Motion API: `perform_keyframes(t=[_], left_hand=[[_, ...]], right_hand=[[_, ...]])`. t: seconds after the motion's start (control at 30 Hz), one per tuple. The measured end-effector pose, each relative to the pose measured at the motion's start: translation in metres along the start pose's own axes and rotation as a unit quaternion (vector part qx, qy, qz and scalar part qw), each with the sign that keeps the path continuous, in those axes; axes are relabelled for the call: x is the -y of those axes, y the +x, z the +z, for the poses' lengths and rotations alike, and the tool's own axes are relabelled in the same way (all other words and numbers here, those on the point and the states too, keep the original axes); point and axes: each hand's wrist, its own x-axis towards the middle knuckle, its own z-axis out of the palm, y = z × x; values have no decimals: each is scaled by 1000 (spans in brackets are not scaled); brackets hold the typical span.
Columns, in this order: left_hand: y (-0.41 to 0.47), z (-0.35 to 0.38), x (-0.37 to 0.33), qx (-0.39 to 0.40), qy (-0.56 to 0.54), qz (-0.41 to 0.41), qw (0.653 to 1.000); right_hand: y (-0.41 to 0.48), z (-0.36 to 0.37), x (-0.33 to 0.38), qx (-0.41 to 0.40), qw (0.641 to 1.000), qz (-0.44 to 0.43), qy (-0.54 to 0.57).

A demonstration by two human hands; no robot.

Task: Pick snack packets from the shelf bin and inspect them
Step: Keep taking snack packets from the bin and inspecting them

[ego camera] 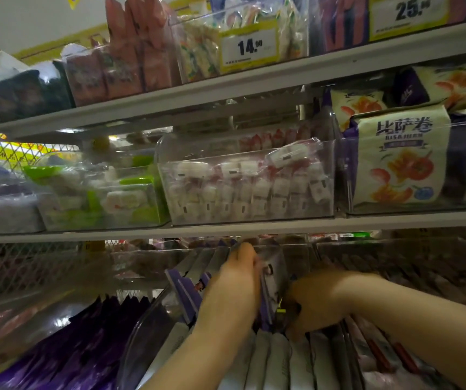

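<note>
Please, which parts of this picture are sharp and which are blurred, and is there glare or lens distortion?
Head view: the 14.90 price tag and the white snack bag read fairly sharp; the left hand, the right hand and the purple packets at lower left are smeared; glare sits on the clear bin holding them; the shelf edge runs slanted, a wide-angle effect.
</note>
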Motion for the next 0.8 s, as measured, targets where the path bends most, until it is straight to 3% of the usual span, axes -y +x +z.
perform_keyframes(t=[0.1, 0.3, 0.4, 0.47, 0.57, 0.63, 0.8], left_hand=[[-10, -14, 2, -83, -109, -11, 990], [-39, -41, 8, -169, -191, -28, 967], [-60, -56, 2, -168, -253, 1, 953], [-77, -64, -1, -170, -260, 36, 950], [-104, -74, -3, -165, -252, 95, 949], [-122, -80, -2, -160, -214, 147, 952], [-164, -101, -1, -135, -114, 221, 959]], right_hand=[[-6, -1, 0, -61, 997, -15, 55], [-30, -3, 8, -191, 956, 15, 223], [-47, -5, 29, -237, 877, -6, 419], [-60, -5, 50, -227, 820, -34, 524], [-81, 2, 83, -138, 782, -63, 605], [-88, 9, 101, -101, 737, -87, 663], [-88, 33, 142, -88, 648, -92, 751]])
